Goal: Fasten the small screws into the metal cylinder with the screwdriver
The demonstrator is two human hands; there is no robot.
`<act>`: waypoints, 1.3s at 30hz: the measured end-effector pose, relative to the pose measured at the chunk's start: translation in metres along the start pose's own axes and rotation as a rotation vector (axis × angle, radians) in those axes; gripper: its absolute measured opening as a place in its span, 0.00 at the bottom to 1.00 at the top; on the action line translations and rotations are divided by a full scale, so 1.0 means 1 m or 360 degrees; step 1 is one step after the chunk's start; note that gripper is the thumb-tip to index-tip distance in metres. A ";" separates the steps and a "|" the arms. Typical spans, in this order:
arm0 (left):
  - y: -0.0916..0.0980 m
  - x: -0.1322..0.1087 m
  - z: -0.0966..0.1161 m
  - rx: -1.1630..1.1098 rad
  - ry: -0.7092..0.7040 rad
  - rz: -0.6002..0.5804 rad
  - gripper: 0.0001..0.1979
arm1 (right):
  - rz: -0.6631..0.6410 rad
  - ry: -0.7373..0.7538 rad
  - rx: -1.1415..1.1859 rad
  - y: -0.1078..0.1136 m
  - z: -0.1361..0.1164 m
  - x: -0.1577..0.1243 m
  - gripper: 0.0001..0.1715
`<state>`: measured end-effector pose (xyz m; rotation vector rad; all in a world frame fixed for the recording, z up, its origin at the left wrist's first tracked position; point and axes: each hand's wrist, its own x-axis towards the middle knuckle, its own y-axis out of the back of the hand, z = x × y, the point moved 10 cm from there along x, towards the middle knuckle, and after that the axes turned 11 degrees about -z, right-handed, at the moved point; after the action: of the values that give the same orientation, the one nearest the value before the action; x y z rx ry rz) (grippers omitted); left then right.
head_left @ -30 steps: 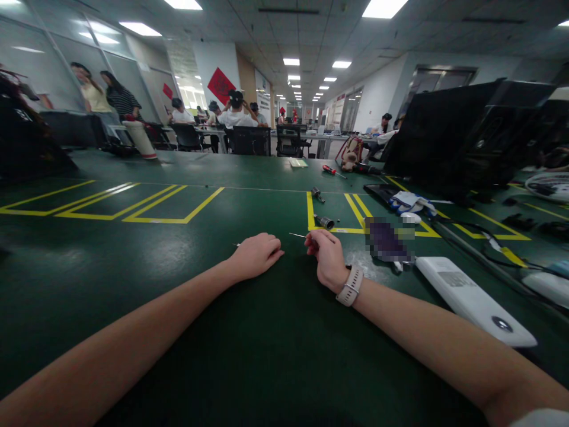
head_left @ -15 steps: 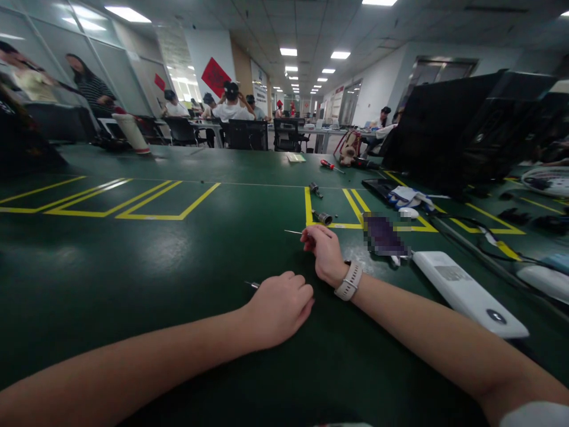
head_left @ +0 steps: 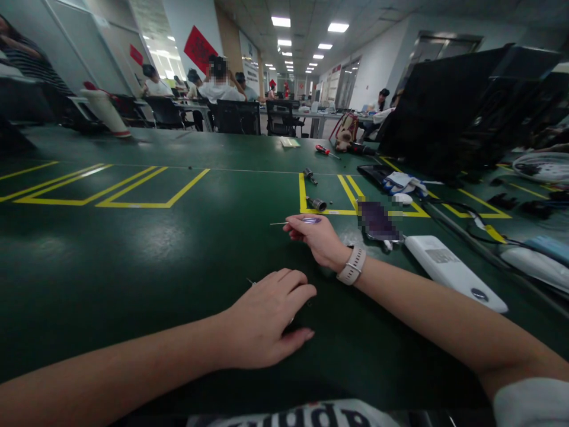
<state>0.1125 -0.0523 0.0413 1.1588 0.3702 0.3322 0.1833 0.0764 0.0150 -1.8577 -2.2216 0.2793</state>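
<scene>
My right hand [head_left: 313,233] is closed around a slim screwdriver [head_left: 311,220] with a purplish, shiny handle; its thin metal shaft points left above the green tabletop. My left hand [head_left: 275,305] lies palm down on the table nearer to me, with the thumb spread away from the fingers. From beneath it a thin metal tip [head_left: 251,281] sticks out at the left; the rest of that piece is hidden. A tiny ring-like part [head_left: 310,304] lies by the left fingertips. Beyond the right hand are a metal cylindrical part [head_left: 317,204] and a smaller metal part [head_left: 310,175].
To the right lie a phone [head_left: 377,220], a white power bank [head_left: 453,273], a blue-and-white cloth [head_left: 403,184] and cables. A red-handled screwdriver [head_left: 324,150] rests farther back. Black equipment [head_left: 462,107] stands at the right; a pale cup [head_left: 106,112] is far left. People sit beyond.
My left hand has opened, its thumb moving away from the fingers. My right hand has turned, so the screwdriver's handle now shows. The view has tilted down a little.
</scene>
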 end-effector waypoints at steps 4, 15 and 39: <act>0.002 -0.021 -0.015 -0.0113 0.0019 0.0010 0.28 | 0.0070 -0.0070 0.0020 0.005 0.002 -0.009 0.13; 0.034 -0.042 -0.065 -0.0202 0.0233 0.0349 0.17 | 0.0002 -0.0037 -0.0097 -0.008 -0.002 -0.056 0.17; 0.035 -0.041 -0.112 -0.2018 0.0555 0.0953 0.21 | -0.0276 0.0686 -0.1000 -0.036 -0.042 -0.091 0.16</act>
<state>0.0233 0.0346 0.0383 -0.0837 0.0425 1.1049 0.1773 -0.0194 0.0610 -1.7283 -2.2719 -0.8589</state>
